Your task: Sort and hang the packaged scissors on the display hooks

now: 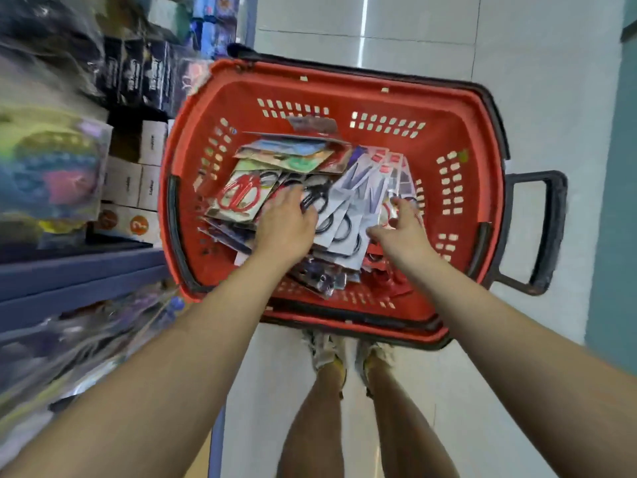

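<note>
Okay, packaged scissors are all heaped loose in the red basket on the floor, none on hooks yet. They're mixed up: a red-handled pack on the left of the pile, black-handled packs fanned thru the middle, more cards behind. It looks like bulk stock carried in together, so sorting has to happen right here.

Left hand lies flat on the pile w/ fingers straight, tips on the black-handled packs, prob. pinning or spreading them, gripping nothing. Right hand is released too, fingers spread and thumb out, reaching at the packs on the pile's right side; too blurred to tell if it touches. Shelves of other goods run along the left, just beside the basket.
</note>
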Demonstrator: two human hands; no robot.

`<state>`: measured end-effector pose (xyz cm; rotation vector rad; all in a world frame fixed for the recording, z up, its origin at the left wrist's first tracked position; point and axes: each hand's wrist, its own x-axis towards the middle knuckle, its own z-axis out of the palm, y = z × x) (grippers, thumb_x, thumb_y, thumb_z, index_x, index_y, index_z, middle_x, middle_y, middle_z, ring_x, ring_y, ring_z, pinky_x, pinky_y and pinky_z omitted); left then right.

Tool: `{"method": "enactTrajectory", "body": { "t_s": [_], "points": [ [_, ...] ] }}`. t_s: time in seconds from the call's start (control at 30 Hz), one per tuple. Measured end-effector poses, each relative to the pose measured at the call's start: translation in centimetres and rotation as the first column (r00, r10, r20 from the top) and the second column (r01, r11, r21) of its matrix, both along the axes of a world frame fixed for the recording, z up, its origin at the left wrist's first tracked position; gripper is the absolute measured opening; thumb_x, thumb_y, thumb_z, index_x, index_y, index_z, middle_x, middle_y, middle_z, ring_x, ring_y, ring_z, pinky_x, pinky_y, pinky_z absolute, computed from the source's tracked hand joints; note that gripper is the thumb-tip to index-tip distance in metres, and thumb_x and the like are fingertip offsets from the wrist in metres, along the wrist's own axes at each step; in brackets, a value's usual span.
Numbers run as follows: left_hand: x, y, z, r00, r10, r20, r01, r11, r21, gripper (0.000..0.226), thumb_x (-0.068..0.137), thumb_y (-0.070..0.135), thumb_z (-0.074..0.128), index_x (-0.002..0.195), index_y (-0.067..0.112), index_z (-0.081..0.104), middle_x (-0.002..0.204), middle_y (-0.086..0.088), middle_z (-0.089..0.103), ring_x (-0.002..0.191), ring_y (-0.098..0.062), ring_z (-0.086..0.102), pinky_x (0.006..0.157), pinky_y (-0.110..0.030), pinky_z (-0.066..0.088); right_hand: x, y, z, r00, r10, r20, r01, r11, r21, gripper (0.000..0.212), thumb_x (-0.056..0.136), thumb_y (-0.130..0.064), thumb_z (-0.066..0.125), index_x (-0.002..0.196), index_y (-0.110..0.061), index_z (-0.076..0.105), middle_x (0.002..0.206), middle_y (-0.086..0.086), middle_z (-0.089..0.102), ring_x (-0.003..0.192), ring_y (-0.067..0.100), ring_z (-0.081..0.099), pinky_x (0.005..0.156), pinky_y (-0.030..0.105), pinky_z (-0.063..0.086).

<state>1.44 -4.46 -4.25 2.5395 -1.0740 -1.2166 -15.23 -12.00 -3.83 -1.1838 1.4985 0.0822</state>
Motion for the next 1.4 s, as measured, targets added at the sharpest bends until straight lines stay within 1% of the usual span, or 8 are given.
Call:
{"method": "enactTrajectory", "body": {
  "t_s": [0.1,0.3,0.53,0.73,0.87,1.0,1.1,1.4],
  "points": [
    [0.6,-2.3,-3.9,0.999,-0.012,0.037,0.008,0.994,0.109,0.064,0.101,0.045,0.042,0.151,0.008,0.027,0.153,-0.015,0.037,0.138,-0.036,0.035,0.112,-0.044,0.032,1.7,-1.0,-4.1,1.000,-0.010,0.030,0.011,1.000,-0.026,0.075,0.091,-0.020,0.068,0.152,-0.017,0.024,0.132,-0.003,0.051,0.109,0.016,0.054,0.094,0.032,0.046],
    [-0.6,-3.3,-5.5,0.980,0.131,-0.152,-0.098,0.974,0.206,0.086,0.050,0.078,0.057,0.115,0.022,0.063,0.117,-0.006,0.066,0.106,-0.030,0.062,0.089,-0.047,0.054,2.5,-1.9,-7.9,0.987,-0.138,0.087,0.138,0.990,0.005,0.035,0.086,-0.026,0.076,0.116,-0.020,0.060,0.114,0.001,0.070,0.099,0.016,0.067,0.088,0.033,0.055],
    [-2.4,-4.4,-4.2,0.896,0.272,-0.352,-0.194,0.951,0.241,0.080,0.063,0.052,0.083,0.127,0.025,0.044,0.116,-0.001,0.061,0.099,-0.023,0.064,0.086,-0.041,0.055,0.2,-3.1,-6.7,0.938,-0.331,0.101,0.320,0.941,0.110,0.016,0.091,-0.011,0.066,0.090,-0.016,0.051,0.086,0.005,0.066,0.072,0.020,0.063,0.062,0.033,0.051],
    [-4.9,-3.0,-5.7,0.836,0.280,-0.471,-0.138,0.939,0.314,0.075,0.059,0.028,0.087,0.123,0.023,0.047,0.119,0.001,0.060,0.109,-0.020,0.061,0.091,-0.037,0.052,-2.4,-5.3,-6.4,0.958,-0.284,0.033,0.285,0.958,-0.031,0.027,0.097,-0.042,0.055,0.120,-0.028,0.050,0.116,0.003,0.066,0.103,0.024,0.067,0.090,0.049,0.055],
    [-5.0,-3.8,-5.9,0.649,0.570,-0.504,-0.496,0.819,0.288,0.064,0.076,0.037,0.082,0.125,0.025,0.043,0.114,0.004,0.058,0.097,-0.011,0.060,0.067,-0.024,0.052,-2.6,-4.6,-7.5,0.992,-0.121,0.045,0.127,0.976,-0.178,0.044,0.095,-0.015,0.060,0.131,-0.033,0.042,0.120,-0.001,0.066,0.101,0.020,0.069,0.090,0.050,0.056],
    [-5.4,-4.6,-6.5,0.557,0.653,-0.513,-0.605,0.742,0.288,0.064,0.072,0.034,0.086,0.123,0.018,0.050,0.113,0.001,0.066,0.096,-0.019,0.067,0.079,-0.031,0.055,-3.0,-3.3,-7.5,0.993,-0.046,0.113,0.070,0.973,-0.221,0.075,0.092,0.002,0.058,0.146,-0.042,0.029,0.138,-0.008,0.057,0.120,0.010,0.060,0.100,0.039,0.052],
    [-5.7,-4.1,-6.3,0.386,0.686,-0.617,-0.629,0.685,0.367,0.032,0.076,0.014,0.083,0.103,0.014,0.068,0.097,-0.005,0.077,0.079,-0.019,0.074,0.068,-0.031,0.059,-3.8,-3.0,-7.7,0.990,-0.114,0.079,0.131,0.953,-0.272,0.059,0.095,-0.005,0.055,0.143,-0.036,0.039,0.135,-0.009,0.059,0.119,0.012,0.061,0.103,0.043,0.051],
    [-4.8,-1.5,-2.0,0.330,0.547,-0.769,-0.591,0.755,0.284,0.028,0.073,0.008,0.076,0.100,0.009,0.071,0.091,-0.005,0.076,0.080,-0.019,0.072,0.068,-0.026,0.058,-5.2,-3.2,-5.7,0.969,-0.231,0.088,0.247,0.921,-0.300,0.025,0.097,-0.033,0.056,0.121,-0.033,0.056,0.106,0.002,0.065,0.084,0.017,0.061,0.080,0.037,0.050]
  ]
}}
